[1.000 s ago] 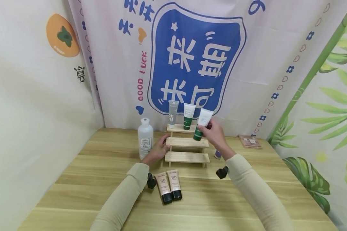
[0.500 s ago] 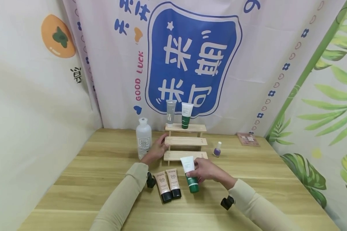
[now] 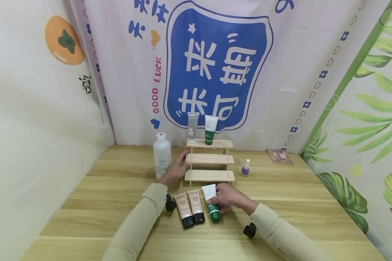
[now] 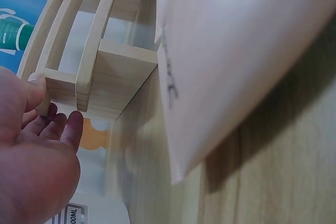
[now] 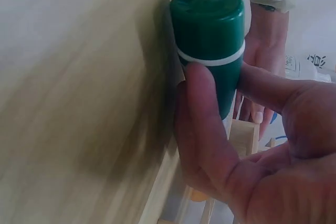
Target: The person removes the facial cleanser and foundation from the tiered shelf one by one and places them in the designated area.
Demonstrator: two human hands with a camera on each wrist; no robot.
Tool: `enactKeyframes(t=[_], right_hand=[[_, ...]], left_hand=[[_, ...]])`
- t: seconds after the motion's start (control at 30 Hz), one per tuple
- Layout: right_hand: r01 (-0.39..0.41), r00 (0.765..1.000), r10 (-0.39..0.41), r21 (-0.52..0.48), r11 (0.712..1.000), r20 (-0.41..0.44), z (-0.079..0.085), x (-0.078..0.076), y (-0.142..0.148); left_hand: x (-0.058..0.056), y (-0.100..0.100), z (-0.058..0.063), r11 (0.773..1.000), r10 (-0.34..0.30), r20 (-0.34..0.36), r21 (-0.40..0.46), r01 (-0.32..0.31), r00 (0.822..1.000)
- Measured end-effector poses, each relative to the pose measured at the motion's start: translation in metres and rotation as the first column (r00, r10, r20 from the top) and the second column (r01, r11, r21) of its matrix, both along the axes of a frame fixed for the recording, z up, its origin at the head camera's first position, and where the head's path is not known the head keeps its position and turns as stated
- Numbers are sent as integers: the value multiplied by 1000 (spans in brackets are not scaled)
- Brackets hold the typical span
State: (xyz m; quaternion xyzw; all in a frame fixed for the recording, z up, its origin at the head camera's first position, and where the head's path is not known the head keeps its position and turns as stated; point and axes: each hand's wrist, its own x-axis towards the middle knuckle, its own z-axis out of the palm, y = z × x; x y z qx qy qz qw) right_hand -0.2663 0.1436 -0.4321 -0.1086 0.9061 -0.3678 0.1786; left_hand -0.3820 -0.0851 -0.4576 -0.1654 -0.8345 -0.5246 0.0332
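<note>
My right hand [image 3: 230, 197] holds a white and green squeeze tube [image 3: 212, 208] low at the table, thumb and fingers on either side of it. In the right wrist view its green cap [image 5: 209, 22] faces the camera. Just left of it lie two beige BB cream tubes [image 3: 184, 210] with black caps, side by side. My left hand [image 3: 178, 167] grips the left end of the three-tier wooden display stand [image 3: 210, 158]. The left wrist view shows that thumb [image 4: 32, 92] on the middle tier's end, fingers curled beneath.
A grey tube [image 3: 192, 127] and another white and green tube [image 3: 210, 129] stand on the top tier. A clear bottle [image 3: 162, 156] stands left of the stand. Purple nail polish [image 3: 245, 168] and a flat pinkish palette [image 3: 280, 156] are to the right.
My right hand has brought the white and green tube down from the top tier to the table beside the BB cream tubes. My left hand has stayed on the stand.
</note>
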Motion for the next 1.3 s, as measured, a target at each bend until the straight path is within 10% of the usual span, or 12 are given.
enactKeyframes(t=[1.3], right_hand=[[-24,1000,24,49,999,12,-6,-3,-2]], left_hand=[[-3,1,-2,1000,10,41,-27,-9,999]])
